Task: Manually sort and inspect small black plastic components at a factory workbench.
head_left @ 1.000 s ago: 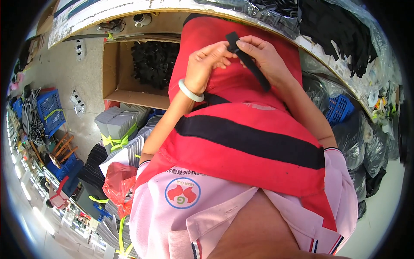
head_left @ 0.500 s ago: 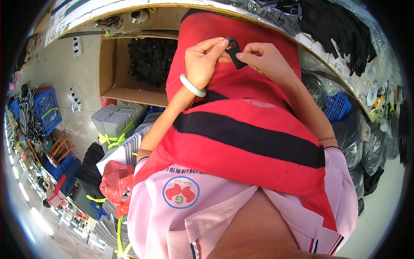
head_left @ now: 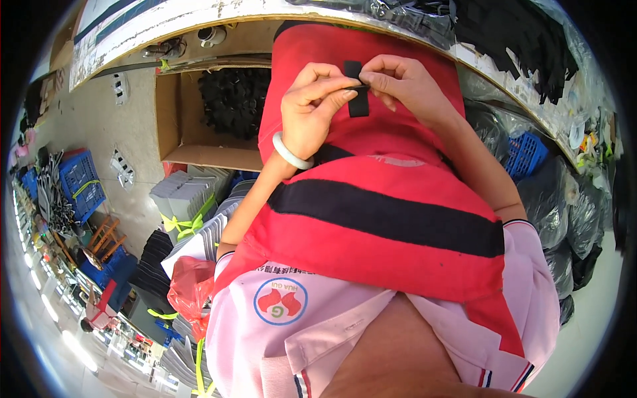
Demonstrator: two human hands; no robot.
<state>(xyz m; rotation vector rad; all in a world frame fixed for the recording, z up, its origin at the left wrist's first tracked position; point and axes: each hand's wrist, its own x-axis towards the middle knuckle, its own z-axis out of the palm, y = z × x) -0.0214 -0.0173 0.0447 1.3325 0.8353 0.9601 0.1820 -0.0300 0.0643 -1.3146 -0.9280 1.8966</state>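
Above my lap, both hands meet on a short black fabric strap (head_left: 358, 106). My left hand (head_left: 312, 106), with a pale bangle at the wrist, pinches the strap's middle between thumb and fingers. The fingertips of my right hand (head_left: 401, 83) are closed on it from the other side. One end of the strap stands up past the fingers and the other hangs below them, over the red apron (head_left: 385, 219). Where the fingertips meet, the strap's middle is partly covered.
A cardboard box (head_left: 212, 156) holding many black pieces stands to the left. Along the far side runs a worktable (head_left: 279, 14), with a heap of black straps (head_left: 517, 46) at its right. Bundled grey sheets (head_left: 182, 192) lie lower left. Dark plastic bags (head_left: 541, 199) and a blue basket (head_left: 525, 156) are at right.
The strap was looped over at my left fingers and slanting; now it hangs nearly straight, with ends above and below my grip. My right hand has moved up and closer to the left.
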